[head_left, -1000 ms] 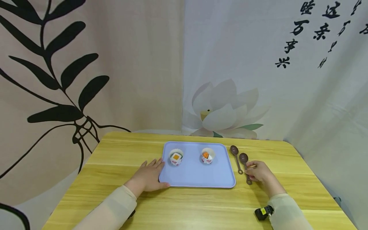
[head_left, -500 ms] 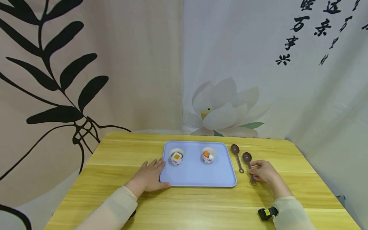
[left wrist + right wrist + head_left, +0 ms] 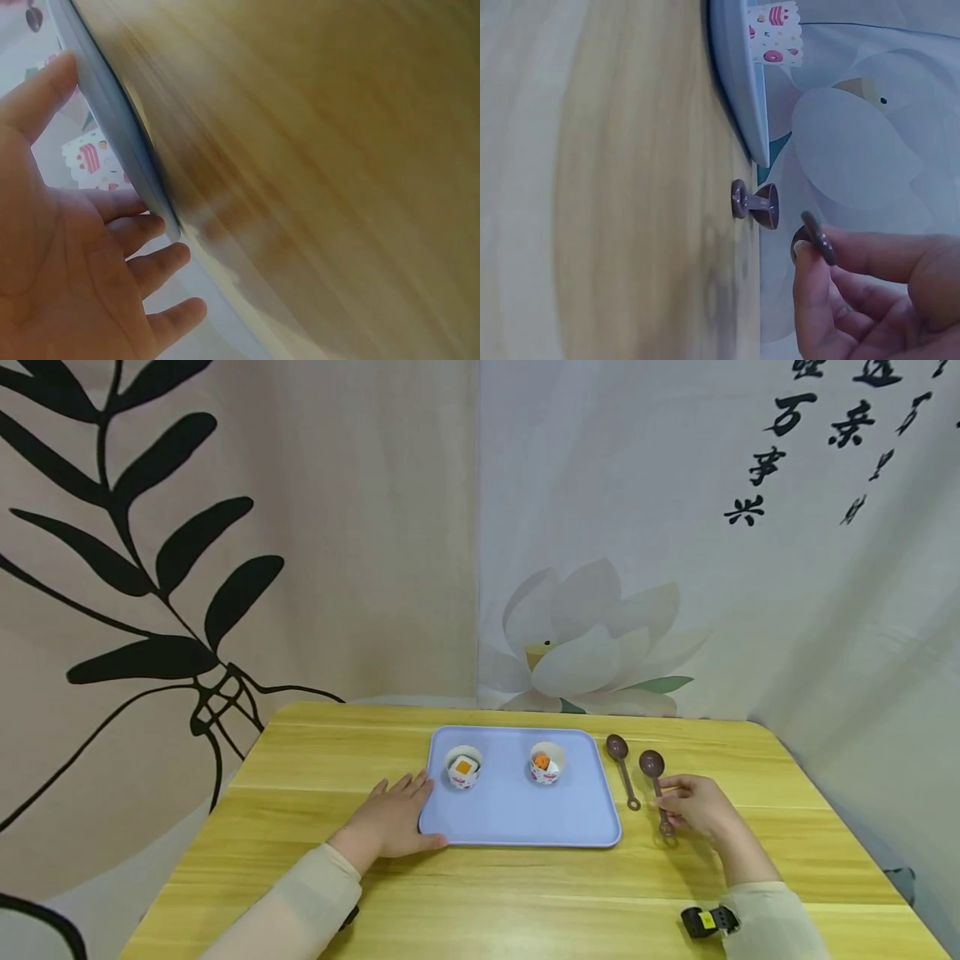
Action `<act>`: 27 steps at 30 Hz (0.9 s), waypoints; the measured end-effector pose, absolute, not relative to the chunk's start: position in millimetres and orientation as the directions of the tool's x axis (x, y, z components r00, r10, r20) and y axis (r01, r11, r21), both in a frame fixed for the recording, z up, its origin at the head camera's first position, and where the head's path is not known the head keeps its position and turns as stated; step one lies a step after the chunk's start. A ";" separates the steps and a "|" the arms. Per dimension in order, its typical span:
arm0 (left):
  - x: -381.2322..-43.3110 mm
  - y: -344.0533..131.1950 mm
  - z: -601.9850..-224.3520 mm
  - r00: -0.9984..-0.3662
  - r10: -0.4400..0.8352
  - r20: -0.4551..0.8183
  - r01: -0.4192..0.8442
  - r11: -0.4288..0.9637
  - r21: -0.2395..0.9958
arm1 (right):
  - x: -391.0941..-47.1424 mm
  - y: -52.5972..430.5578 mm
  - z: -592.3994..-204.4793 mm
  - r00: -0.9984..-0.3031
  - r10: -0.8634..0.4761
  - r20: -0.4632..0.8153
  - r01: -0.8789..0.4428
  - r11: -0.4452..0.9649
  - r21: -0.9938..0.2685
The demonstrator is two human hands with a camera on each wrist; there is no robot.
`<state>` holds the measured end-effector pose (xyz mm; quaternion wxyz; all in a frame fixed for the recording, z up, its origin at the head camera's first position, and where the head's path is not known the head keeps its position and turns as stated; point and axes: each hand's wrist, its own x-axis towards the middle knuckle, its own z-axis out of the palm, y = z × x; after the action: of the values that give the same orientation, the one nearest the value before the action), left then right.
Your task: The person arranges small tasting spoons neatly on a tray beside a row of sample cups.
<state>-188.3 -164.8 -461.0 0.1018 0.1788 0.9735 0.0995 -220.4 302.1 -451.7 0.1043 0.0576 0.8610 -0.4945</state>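
My left hand (image 3: 386, 818) rests at the left end of a pale blue tray (image 3: 517, 822), fingers spread along its side and thumb at the front corner. The left wrist view has the thumb and fingertips against the tray rim (image 3: 112, 105). With thumb and fingers, my right hand (image 3: 697, 807) pinches the handle of a dark brown spoon (image 3: 652, 764), bowl pointing away from me. The right wrist view shows this spoon (image 3: 819, 240) end-on, above the table surface. A second brown spoon (image 3: 622, 767) lies between it and the tray.
On the tray stand two small patterned paper cups, the left cup (image 3: 462, 781) with white and orange pieces, the right cup (image 3: 545, 777) with an orange and white piece. The wooden table (image 3: 525, 902) backs onto a printed curtain (image 3: 390, 568).
My right hand has moved slightly to the right with the spoon, widening the gap to the second spoon. The left hand stays at the tray. The head view has shifted a little.
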 end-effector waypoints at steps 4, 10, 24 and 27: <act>-188.3 -164.6 -461.5 -0.916 0.366 -0.162 0.325 0.916 0.234 | -219.4 301.0 -447.4 -0.972 -0.004 -0.235 0.201 0.504 -0.840; -189.2 -163.9 -461.8 -0.918 0.359 -0.167 0.318 0.920 0.230 | -216.5 297.5 -439.6 -0.976 -0.013 -0.218 0.183 0.494 -0.850; -187.5 -163.6 -458.8 -0.919 0.356 -0.171 0.308 0.917 0.255 | -211.8 287.3 -426.6 -0.986 -0.021 -0.163 0.131 0.500 -0.856; -187.4 -163.5 -458.6 -0.919 0.356 -0.170 0.306 0.915 0.262 | -211.0 283.3 -423.1 -0.988 -0.021 -0.150 0.120 0.494 -0.861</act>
<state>-187.4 -163.5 -458.6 0.1075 0.1700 0.9727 0.1160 -211.0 283.3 -423.1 0.0704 0.0287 0.8616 -0.5019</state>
